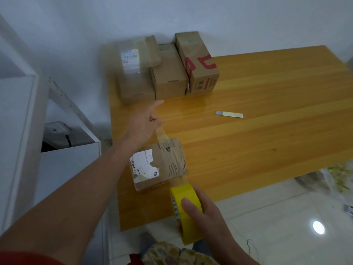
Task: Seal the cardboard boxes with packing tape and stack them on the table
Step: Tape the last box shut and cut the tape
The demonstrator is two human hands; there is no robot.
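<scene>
Closest in, the right hand [206,217] grips a roll of yellow packing tape [181,192], thumb pressed flat on its smooth outer band and fingers curled round the underside. Jagged grey teeth show along the roll's left edge.

From the roll a glossy strip of clear tape [161,133] runs up over a small brown cardboard box [172,165] and on to the left hand [145,125], which pinches the strip's far end between thumb and fingers while the forefinger points away. That hand is motion-blurred, so the exact pinch is hard to read.

The small box sits on the near left part of an orange-yellow wooden table [267,111] with a visible plank grain. It carries a torn white paper label [142,161] and wrinkled old tape across its top.

At the far left of the table stand three larger cardboard boxes side by side, touching: a blurred box with a white label [135,73], a plain middle box [170,77], and a taller box with red print [200,62].

A small flat metallic blade [228,114] lies alone mid-table.

Left of the table is a white shelf unit [19,111], cut off by the frame. A shiny pale tiled floor [267,217] reflects a lamp, and a crinkled plastic bag [334,178] at the right is too blurred to make out.
</scene>
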